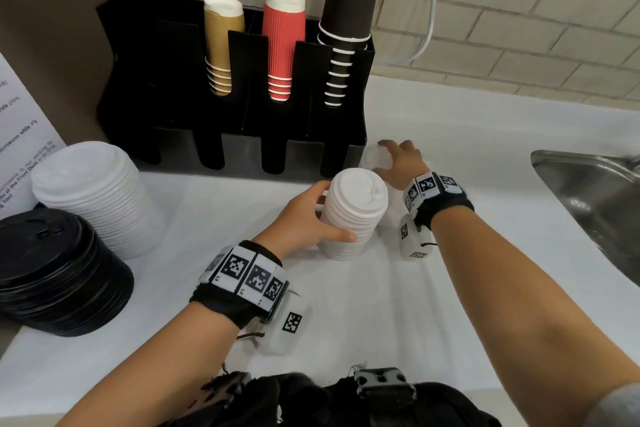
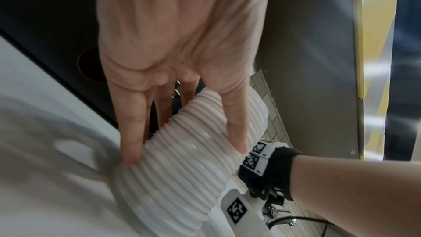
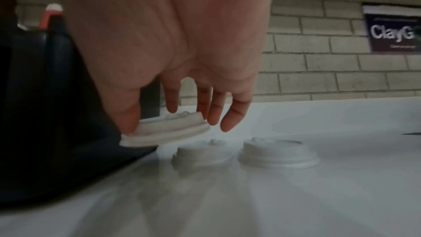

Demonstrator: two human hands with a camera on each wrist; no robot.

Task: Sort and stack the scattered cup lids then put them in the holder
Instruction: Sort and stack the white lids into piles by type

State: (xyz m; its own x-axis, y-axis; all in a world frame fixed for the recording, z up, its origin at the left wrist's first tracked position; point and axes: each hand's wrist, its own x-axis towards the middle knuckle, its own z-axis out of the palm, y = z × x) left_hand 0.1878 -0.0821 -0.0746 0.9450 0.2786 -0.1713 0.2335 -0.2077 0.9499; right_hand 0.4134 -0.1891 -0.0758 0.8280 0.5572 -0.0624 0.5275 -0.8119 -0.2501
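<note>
A tall stack of small white lids (image 1: 353, 215) (image 2: 182, 159) stands on the white counter, and my left hand (image 1: 304, 218) (image 2: 180, 96) grips its side with thumb and fingers. Just behind it, beside the black holder (image 1: 239, 135), my right hand (image 1: 398, 163) (image 3: 173, 111) pinches a single white lid (image 1: 375, 158) (image 3: 166, 131) by its rim, tilted and lifted off the counter. Two more loose white lids (image 3: 200, 154) (image 3: 278, 154) lie flat on the counter under and right of that hand. The holder's front slots look dark; their contents are not visible.
A wider stack of large white lids (image 1: 100, 198) and a stack of black lids (image 1: 59, 270) stand at the left. Brown, red and black cup stacks (image 1: 284, 45) fill the holder's back row. A steel sink (image 1: 595, 204) opens at the right. Brick wall behind.
</note>
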